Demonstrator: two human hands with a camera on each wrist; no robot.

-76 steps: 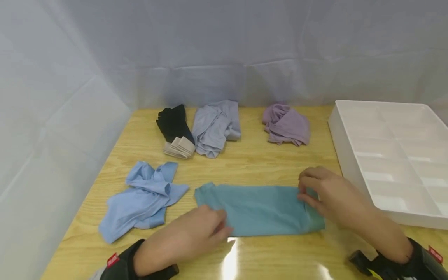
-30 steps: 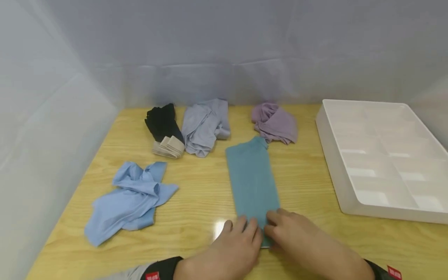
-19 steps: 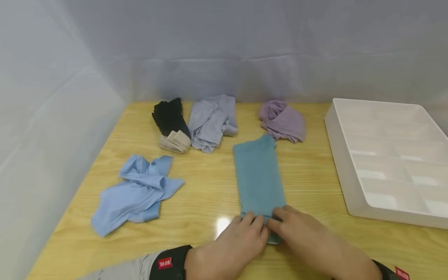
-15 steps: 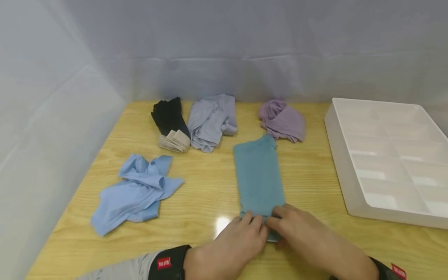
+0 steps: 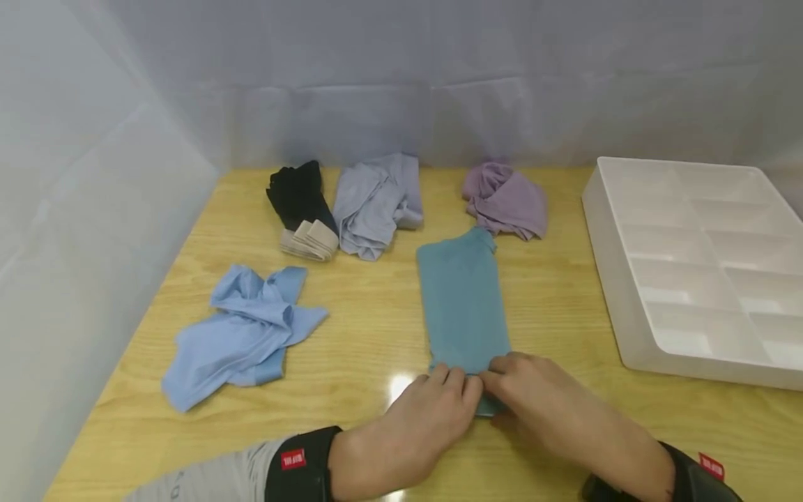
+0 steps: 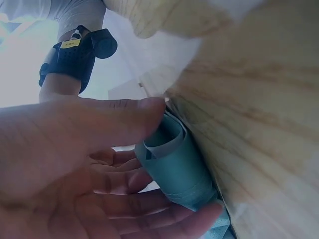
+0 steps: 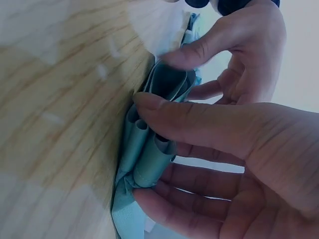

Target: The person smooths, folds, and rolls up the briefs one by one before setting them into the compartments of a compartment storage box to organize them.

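Teal cloth (image 5: 463,300) lies on the desk (image 5: 364,328), left of the white tray (image 5: 611,258), its rolled near end within left grip (image 5: 426,425) and right grip (image 5: 546,404), both curled around it, flat part stretching beyond.

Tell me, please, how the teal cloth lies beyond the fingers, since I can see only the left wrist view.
Observer: In the head view, the teal cloth stretches away from the fingers as a flat strip on the table.
Operator: Thank you; could you say what the right hand is doing?
Observer: In the right wrist view, it pinches the cloth's rolled end between thumb and fingers.
Operator: And would you tell me what is nearest the strip's far end?
Observer: A bunched purple cloth lies just past it in the head view; I cannot tell whether they touch.
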